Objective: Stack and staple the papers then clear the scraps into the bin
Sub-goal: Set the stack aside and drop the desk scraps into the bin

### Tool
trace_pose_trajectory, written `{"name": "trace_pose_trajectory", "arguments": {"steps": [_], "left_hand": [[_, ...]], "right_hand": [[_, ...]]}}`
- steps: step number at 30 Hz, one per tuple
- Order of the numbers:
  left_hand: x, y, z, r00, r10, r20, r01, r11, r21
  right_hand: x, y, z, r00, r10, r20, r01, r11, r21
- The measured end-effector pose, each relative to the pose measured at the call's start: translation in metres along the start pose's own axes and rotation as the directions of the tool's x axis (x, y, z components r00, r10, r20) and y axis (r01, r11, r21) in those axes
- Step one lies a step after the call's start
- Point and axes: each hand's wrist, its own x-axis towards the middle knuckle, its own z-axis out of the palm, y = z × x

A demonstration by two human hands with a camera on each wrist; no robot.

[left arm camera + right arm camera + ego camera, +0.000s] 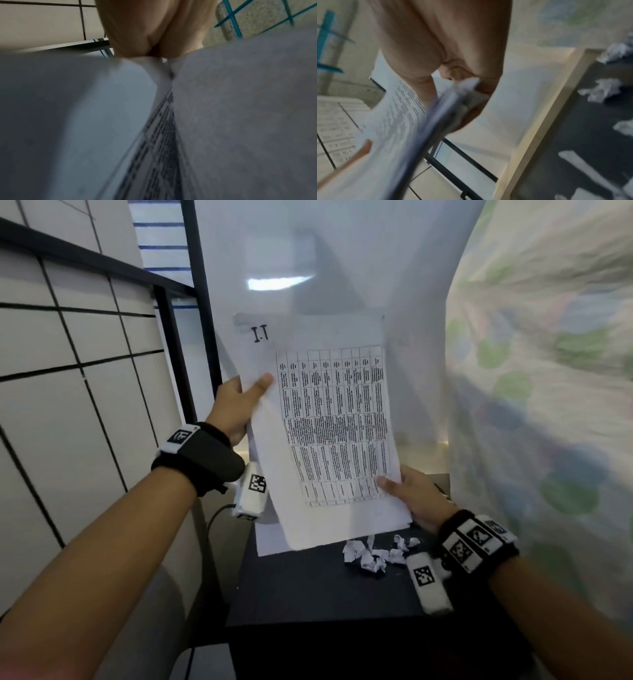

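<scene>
I hold a stack of white papers [329,433] up in front of me above the black table [308,587]. The top sheet carries a printed grid of text, and a sheet behind it reads "I.T". My left hand [239,402] pinches the stack's left edge, thumb on the front. My right hand [414,498] grips the lower right corner, thumb on top. The left wrist view shows the papers [85,121] fanned slightly apart. In the right wrist view the sheets [393,121] blur past my fingers. Crumpled paper scraps [376,553] lie on the table under the stack. No stapler or bin is in view.
A white wall rises behind the table. A black metal frame [202,313] stands to the left over a tiled floor [68,392]. A patterned cloth [541,388] hangs close on the right. A dark cable [212,522] runs down at the table's left side.
</scene>
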Motion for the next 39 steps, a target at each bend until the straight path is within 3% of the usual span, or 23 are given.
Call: {"name": "trace_pose_trajectory", "arguments": {"steps": [4,7,10,13,16,18,23,29,35,39], "left_hand": [[-0.010,-0.024,-0.010,0.995,-0.104,0.000,0.104,0.995,0.006],[-0.027,-0.059,-0.022,0.968,-0.237,0.082,0.235,0.971,0.037],[-0.061,-0.099,-0.035,0.923,-0.347,0.169,0.313,0.929,0.199],[-0.095,-0.129,-0.049,0.905,-0.415,0.098,0.345,0.849,0.401],[-0.103,-0.148,-0.070,0.908,-0.415,-0.052,0.373,0.746,0.552],[-0.103,-0.154,-0.081,0.902,-0.417,-0.109,0.383,0.659,0.647],[-0.109,-0.168,-0.085,0.852,-0.520,-0.062,0.354,0.486,0.799],[-0.098,-0.191,-0.077,0.813,-0.582,-0.034,0.353,0.445,0.823],[-0.089,-0.201,-0.072,0.784,-0.618,-0.054,0.282,0.277,0.919],[-0.084,-0.195,-0.075,0.749,-0.658,-0.073,0.268,0.200,0.942]], "right_hand": [[-0.005,0.005,0.009,0.998,0.042,-0.038,-0.041,0.999,0.011],[-0.007,0.017,0.018,0.995,0.098,-0.037,-0.096,0.994,0.047],[-0.003,0.036,0.026,0.985,0.160,-0.071,-0.152,0.982,0.112],[0.000,0.051,0.043,0.972,0.221,-0.086,-0.212,0.972,0.099],[0.007,0.086,0.070,0.954,0.289,-0.078,-0.296,0.950,-0.098],[0.018,0.120,0.084,0.936,0.350,-0.034,-0.346,0.899,-0.268],[-0.002,0.115,0.106,0.926,0.376,-0.034,-0.315,0.721,-0.617],[-0.002,0.124,0.084,0.931,0.361,-0.054,-0.296,0.660,-0.690],[-0.008,0.108,0.058,0.921,0.389,-0.007,-0.255,0.590,-0.766],[-0.012,0.093,0.031,0.965,0.259,-0.028,-0.173,0.557,-0.812]]}}
